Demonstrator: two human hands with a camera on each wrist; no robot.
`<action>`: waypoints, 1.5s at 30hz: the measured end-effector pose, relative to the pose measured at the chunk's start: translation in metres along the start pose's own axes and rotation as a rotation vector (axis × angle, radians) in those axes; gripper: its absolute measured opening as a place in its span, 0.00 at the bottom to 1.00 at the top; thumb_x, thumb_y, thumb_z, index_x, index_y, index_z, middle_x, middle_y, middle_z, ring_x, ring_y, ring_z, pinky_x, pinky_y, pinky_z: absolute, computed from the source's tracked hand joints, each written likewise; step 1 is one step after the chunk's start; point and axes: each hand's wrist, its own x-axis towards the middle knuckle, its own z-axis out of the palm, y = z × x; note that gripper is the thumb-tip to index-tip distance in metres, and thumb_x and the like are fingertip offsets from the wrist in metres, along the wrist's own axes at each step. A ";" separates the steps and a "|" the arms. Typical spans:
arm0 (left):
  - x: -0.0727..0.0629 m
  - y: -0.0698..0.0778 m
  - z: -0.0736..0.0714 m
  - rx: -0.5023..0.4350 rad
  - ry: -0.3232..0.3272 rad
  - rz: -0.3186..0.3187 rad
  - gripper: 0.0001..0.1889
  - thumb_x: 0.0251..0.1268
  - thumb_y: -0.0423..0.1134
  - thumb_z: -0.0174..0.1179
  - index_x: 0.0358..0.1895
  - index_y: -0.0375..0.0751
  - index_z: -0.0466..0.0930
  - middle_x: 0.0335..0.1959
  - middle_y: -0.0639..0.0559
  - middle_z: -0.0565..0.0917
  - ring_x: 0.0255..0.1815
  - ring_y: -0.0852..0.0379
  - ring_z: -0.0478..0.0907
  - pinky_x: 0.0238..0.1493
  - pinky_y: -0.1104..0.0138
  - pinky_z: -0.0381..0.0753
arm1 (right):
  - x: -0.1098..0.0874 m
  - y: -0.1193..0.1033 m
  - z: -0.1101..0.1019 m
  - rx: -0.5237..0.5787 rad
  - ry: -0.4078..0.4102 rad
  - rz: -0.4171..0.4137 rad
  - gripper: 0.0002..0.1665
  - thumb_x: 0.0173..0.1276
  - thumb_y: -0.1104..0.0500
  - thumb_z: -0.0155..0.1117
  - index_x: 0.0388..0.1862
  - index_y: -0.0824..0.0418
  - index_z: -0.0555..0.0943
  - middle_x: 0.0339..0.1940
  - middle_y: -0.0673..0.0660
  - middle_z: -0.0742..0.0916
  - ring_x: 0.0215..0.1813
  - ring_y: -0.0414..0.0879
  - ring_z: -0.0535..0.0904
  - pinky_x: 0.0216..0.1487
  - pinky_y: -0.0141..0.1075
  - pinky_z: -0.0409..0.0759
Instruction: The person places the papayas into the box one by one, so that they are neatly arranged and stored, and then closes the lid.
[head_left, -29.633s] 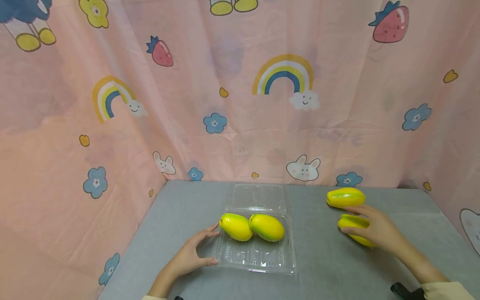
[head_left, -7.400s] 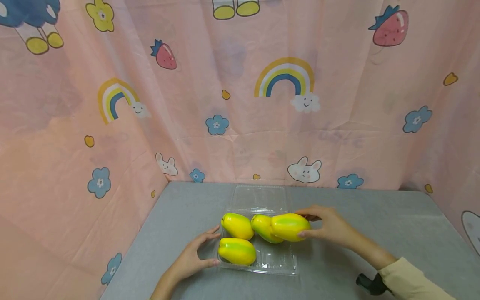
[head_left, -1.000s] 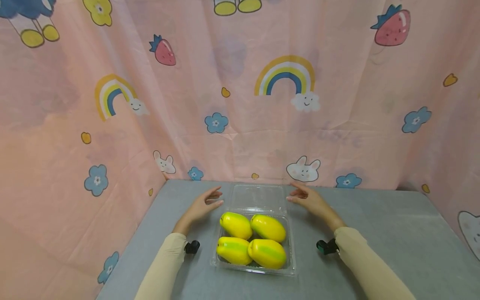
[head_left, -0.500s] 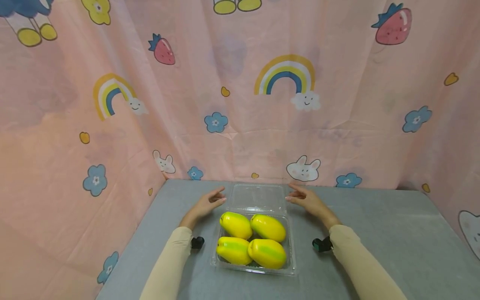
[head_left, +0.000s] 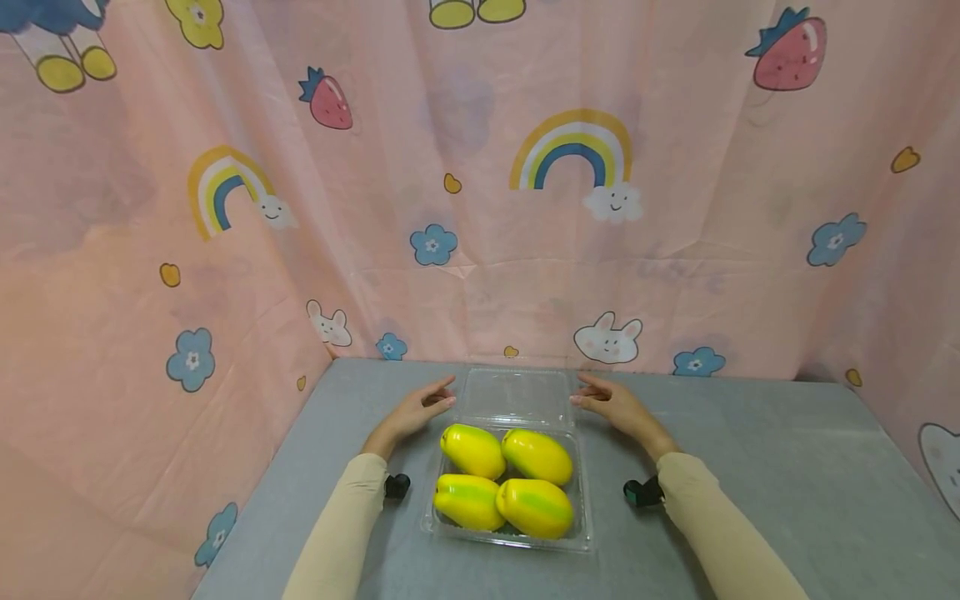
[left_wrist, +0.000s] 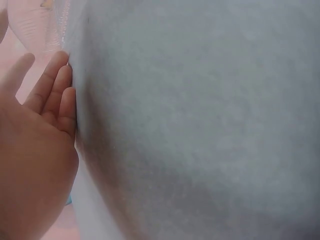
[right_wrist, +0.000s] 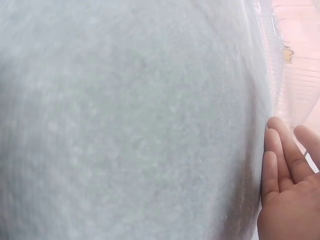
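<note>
A clear plastic clamshell box [head_left: 583, 533] lies in the middle of the table, its lid [head_left: 514, 396] folded back flat toward the curtain. Several yellow-green fruits, papaya-like in shape, fill its base in two rows; one is the front right papaya [head_left: 535, 507]. My left hand [head_left: 408, 414] is by the lid's left edge, fingers extended and holding nothing. Opposite it, my right hand [head_left: 624, 411] reaches to the lid's right edge, likewise with nothing in it. In both wrist views, the left fingers [left_wrist: 60, 80] and right fingers [right_wrist: 272, 150] appear close beside the clear plastic; contact cannot be made out.
A grey cloth-covered table [head_left: 750, 483] extends to both sides of the box. Behind it hangs a pink printed curtain [head_left: 480, 292], close to the lid's far edge. Black wrist cameras, such as the right one [head_left: 643, 492], stick out beneath the sleeves.
The two papayas formerly on the table at right are now in the box; the right hand carried one over it earlier. Both hands moved up beside the lid, the left lately edging nearer.
</note>
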 end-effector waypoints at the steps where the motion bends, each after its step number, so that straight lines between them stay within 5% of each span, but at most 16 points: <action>1: 0.000 0.001 0.000 0.000 -0.003 -0.004 0.31 0.75 0.50 0.53 0.77 0.48 0.58 0.66 0.41 0.77 0.66 0.43 0.74 0.69 0.47 0.73 | 0.000 0.000 0.000 -0.005 -0.001 0.001 0.48 0.68 0.37 0.62 0.79 0.57 0.59 0.67 0.67 0.79 0.68 0.63 0.74 0.67 0.59 0.74; 33: -0.004 0.004 0.001 -0.025 0.005 -0.016 0.32 0.75 0.47 0.54 0.78 0.51 0.57 0.68 0.42 0.75 0.68 0.43 0.73 0.71 0.45 0.70 | -0.004 -0.006 0.001 0.057 0.027 -0.018 0.48 0.67 0.42 0.65 0.78 0.59 0.59 0.60 0.65 0.82 0.62 0.59 0.79 0.66 0.57 0.76; 45: 0.002 0.015 -0.004 -0.042 0.028 -0.028 0.32 0.75 0.50 0.52 0.78 0.56 0.55 0.69 0.44 0.74 0.71 0.43 0.70 0.74 0.43 0.65 | -0.005 -0.017 -0.004 0.068 0.066 -0.029 0.46 0.69 0.38 0.61 0.79 0.55 0.58 0.65 0.65 0.80 0.65 0.61 0.76 0.66 0.57 0.76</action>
